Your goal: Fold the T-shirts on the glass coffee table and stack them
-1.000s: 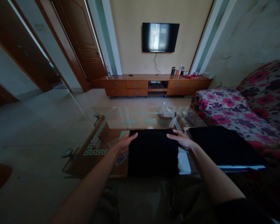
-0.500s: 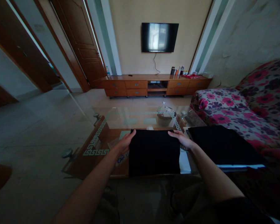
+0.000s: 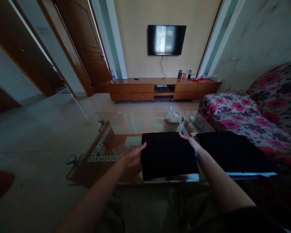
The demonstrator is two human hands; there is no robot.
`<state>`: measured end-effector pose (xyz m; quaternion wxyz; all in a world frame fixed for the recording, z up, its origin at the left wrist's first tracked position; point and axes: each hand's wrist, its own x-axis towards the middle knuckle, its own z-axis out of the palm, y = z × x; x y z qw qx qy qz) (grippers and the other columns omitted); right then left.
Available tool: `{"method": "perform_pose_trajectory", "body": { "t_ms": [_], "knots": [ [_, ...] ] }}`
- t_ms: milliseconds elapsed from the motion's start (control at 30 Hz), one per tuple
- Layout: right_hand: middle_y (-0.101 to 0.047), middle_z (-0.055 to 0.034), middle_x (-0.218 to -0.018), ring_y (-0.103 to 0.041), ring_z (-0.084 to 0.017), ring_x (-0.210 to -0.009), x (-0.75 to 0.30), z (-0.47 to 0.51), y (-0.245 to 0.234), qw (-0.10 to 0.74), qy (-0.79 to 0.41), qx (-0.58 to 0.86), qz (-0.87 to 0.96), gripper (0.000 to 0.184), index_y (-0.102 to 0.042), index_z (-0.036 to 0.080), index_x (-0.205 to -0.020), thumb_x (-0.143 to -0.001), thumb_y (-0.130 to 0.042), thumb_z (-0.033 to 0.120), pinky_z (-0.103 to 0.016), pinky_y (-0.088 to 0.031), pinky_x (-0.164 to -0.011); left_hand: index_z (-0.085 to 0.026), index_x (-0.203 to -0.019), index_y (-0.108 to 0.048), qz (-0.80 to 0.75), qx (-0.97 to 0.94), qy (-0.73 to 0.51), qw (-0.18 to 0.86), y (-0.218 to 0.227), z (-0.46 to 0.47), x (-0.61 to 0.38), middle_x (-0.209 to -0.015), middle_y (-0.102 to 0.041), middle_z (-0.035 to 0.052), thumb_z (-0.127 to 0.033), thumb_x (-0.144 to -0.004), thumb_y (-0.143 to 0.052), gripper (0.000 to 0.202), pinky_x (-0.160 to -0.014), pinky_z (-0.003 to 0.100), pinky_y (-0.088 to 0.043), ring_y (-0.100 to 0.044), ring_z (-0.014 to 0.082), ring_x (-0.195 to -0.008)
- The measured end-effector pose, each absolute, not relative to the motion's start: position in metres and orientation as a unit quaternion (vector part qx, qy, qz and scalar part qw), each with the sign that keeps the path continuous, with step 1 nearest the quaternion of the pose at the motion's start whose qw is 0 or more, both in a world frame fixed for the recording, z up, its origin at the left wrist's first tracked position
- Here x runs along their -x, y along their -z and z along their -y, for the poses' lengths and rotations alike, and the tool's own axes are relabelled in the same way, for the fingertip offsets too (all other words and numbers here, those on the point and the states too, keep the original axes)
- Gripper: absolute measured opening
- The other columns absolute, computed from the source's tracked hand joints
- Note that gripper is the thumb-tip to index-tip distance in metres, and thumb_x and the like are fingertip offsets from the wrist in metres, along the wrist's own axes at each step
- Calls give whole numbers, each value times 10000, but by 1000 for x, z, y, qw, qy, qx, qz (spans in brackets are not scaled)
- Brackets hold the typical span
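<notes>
Left hand (image 3: 135,156) and right hand (image 3: 192,142) hold opposite sides of the black cloth (image 3: 168,157) at the near end of the glass coffee table (image 3: 100,159); it appears folded rectangular, not yet released; wider black fabric (image 3: 234,152) lies rightward, unheld

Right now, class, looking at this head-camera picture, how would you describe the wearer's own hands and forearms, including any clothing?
The left hand and right hand are bare, with no gloves or watch visible. The left forearm shows no sleeve within the picture; on the right arm, a dark sleeve begins near the bottom edge.
</notes>
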<state>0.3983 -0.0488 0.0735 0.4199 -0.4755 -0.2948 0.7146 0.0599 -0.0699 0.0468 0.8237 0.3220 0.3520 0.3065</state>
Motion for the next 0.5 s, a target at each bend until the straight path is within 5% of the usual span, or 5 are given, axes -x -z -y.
{"method": "perform_pose_trajectory", "body": {
  "t_ms": [100, 333, 500],
  "knots": [
    [-779, -107, -996, -754, -239, -939, -413, 41, -63, 431, -714, 487, 259, 312, -671, 161, -1084, -966, -554, 425, -380, -596, -914, -130, -1058, -733, -372, -352, -253, 821, -39, 77, -63, -1066, -760, 150, -332, -850, -763, 291, -876, 345, -566, -733, 251, -979],
    [-766, -118, -1072, -725, -245, -1062, -425, 43, -52, 461, -712, 477, 232, 383, -666, 176, -1101, -990, -443, 467, -416, -569, -962, -147, -1087, -707, -359, -293, -343, 817, -37, 68, -61, -1093, -750, 136, -311, -913, -686, 240, -872, 376, -586, -739, 219, -878],
    [-779, -111, -979, -757, -229, -925, -419, 45, -58, 469, -669, 525, 236, 262, -660, 172, -1066, -984, -493, 357, -373, -604, -897, -100, -954, -695, -425, -314, -404, 747, -20, 57, -60, -983, -757, 142, -176, -891, -692, 98, -758, 316, -609, -736, 186, -764]
  ]
}}
